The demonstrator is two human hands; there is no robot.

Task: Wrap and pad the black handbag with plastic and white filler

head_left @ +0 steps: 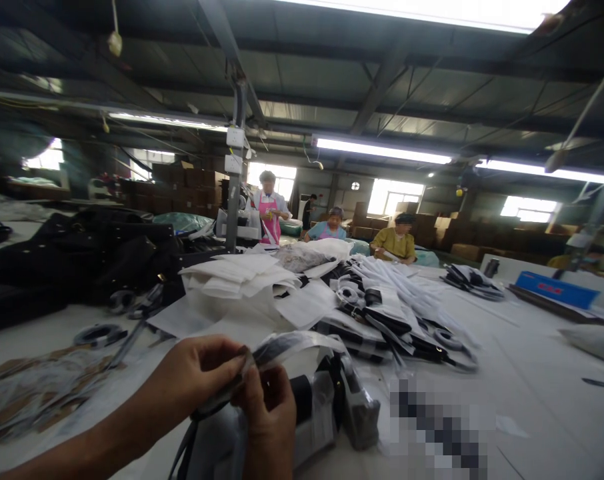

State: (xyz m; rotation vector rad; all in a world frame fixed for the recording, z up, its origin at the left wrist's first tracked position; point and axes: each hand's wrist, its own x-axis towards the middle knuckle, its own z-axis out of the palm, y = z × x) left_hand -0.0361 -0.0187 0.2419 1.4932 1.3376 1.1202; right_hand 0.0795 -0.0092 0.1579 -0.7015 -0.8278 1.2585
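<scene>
My left hand (195, 377) and my right hand (267, 417) meet low in the middle of the view. Both pinch a clear plastic bag (295, 347) that holds a dark strap. The fingers of each hand are pressed together on the bag's edge. Just below the hands lies a grey and black bag (312, 407) partly wrapped in plastic. A black strap (185, 450) hangs down beneath my left hand.
The white table (532, 373) carries a pile of white sheets (237, 277), several bagged black-and-white straps (392, 313), black bags (82, 257) at the left, tape rolls (99, 333) and a blue box (557, 290). Three people work at the far end.
</scene>
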